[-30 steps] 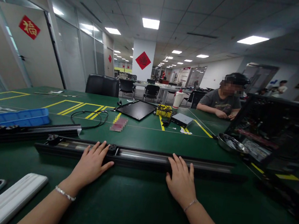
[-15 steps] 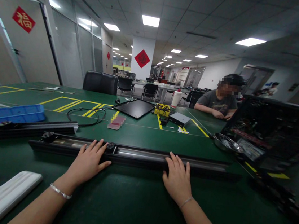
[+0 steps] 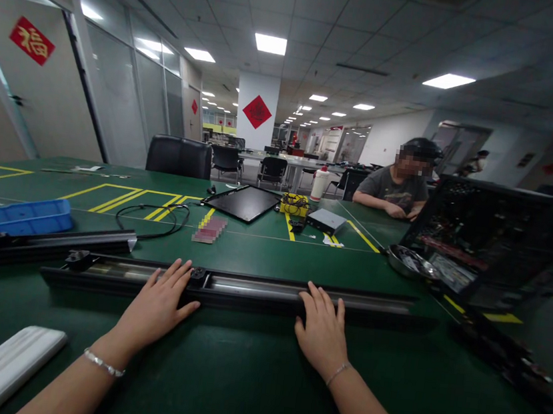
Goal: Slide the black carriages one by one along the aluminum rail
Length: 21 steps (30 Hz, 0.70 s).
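A long black rail-like housing [image 3: 368,318] with a shiny metal strip along its inside lies crosswise on the table in front of me. My left hand [image 3: 161,304] rests across it left of the middle, fingers stretched over it and thumb spread along the near edge. Beside those fingertips is a small black block [image 3: 198,277] set in the channel. My right hand [image 3: 322,330] lies over the right half, fingers spread and outstretched. Both hands touch the housing from above without closing round it. Another black fitting [image 3: 79,260] sits near its left end.
On the green table [image 3: 234,383], a blue bin [image 3: 13,216] and a second black rail [image 3: 95,240] lie left. A white slab [image 3: 9,369] is at the near left. A black panel [image 3: 244,203] lies ahead; a metal bowl [image 3: 411,262] and open black casing [image 3: 499,241] stand right. A person [image 3: 392,188] sits opposite.
The whole view has shifted slightly left and down as my head moved. Both hands keep their places on the black housing.
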Each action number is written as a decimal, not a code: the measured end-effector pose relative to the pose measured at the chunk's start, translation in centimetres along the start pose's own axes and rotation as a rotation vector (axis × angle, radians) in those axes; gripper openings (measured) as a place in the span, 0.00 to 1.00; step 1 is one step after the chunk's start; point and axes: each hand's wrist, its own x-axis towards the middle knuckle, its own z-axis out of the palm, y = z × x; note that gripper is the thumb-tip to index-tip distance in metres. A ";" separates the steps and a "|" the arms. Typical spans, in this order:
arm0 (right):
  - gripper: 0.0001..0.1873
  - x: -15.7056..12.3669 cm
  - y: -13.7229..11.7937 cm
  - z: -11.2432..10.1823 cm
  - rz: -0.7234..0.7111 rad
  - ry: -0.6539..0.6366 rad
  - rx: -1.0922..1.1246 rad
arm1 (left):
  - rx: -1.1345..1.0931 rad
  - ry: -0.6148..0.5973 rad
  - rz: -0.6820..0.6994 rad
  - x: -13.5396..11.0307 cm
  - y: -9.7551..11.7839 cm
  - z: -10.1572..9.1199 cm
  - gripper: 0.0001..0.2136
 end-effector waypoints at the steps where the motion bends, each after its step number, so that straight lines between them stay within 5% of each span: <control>1: 0.23 0.0 0.0 0.0 0.002 -0.003 0.003 | -0.007 -0.002 0.021 0.0 0.0 0.0 0.30; 21: 0.20 0.0 0.1 0.0 -0.005 0.016 0.011 | 0.018 -0.019 -0.011 0.2 1.1 -0.1 0.31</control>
